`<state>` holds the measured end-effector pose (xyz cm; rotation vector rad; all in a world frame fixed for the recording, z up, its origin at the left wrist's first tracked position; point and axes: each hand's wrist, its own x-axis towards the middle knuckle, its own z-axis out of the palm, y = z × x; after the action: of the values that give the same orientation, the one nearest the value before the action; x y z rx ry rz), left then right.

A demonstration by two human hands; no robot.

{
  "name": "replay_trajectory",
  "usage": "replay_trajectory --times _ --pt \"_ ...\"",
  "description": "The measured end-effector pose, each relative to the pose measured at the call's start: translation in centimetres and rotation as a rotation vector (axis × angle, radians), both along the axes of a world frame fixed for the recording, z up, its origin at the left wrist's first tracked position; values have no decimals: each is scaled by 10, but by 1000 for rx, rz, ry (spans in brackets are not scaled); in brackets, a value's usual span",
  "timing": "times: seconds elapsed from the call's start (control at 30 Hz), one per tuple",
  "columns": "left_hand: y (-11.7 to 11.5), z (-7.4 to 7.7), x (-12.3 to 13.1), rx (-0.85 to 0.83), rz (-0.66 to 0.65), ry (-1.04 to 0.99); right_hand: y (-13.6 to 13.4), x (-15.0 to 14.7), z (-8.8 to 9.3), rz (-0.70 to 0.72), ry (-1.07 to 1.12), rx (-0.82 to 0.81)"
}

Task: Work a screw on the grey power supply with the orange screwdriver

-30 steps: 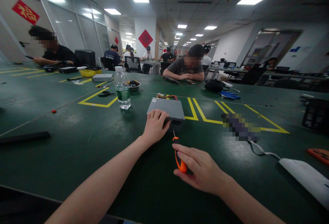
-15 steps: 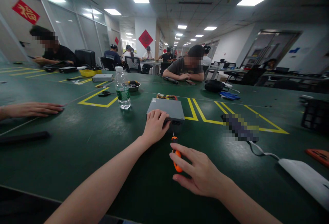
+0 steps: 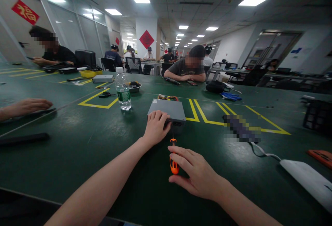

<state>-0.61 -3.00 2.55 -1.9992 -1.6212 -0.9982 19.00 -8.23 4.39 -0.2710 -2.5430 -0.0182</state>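
Observation:
A grey metal power supply unit [image 3: 169, 108] lies on the green table, a bundle of coloured wires at its far edge. My left hand [image 3: 156, 126] grips its near left edge, fingers over the top and thumb at the front face. In front of the unit is a screwdriver [image 3: 174, 163] with an orange and black handle, its thin shaft pointing at the near face. Whether the tip sits in a screw is too small to tell. My right hand [image 3: 193, 170] holds the handle loosely from the right, fingertips against it and thumb lower down.
A water bottle [image 3: 123, 92] stands left of the unit, with a metal bowl [image 3: 135, 87] behind it. Another person's hand [image 3: 31, 107] rests at the left. On the right lie blue gloves [image 3: 230, 96], a white power strip [image 3: 306, 179] and an orange phone-like object [image 3: 321, 157].
The screwdriver handle has turned and shifted slightly left, and my right hand's fingers have moved with it. My left hand stays on the power supply unit. The other person's hand has drawn back left.

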Motion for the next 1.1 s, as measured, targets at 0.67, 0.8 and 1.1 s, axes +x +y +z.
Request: replay_trajectory --times 0.67,0.8,1.1 --pt "2 -2 -1 7 7 22 -1 -2 -1 6 12 25" --pt "3 -2 -1 12 -1 16 -3 -1 2 18 -56 5" --pt "2 -2 -1 10 3 7 0 -9 -4 40 41 87"
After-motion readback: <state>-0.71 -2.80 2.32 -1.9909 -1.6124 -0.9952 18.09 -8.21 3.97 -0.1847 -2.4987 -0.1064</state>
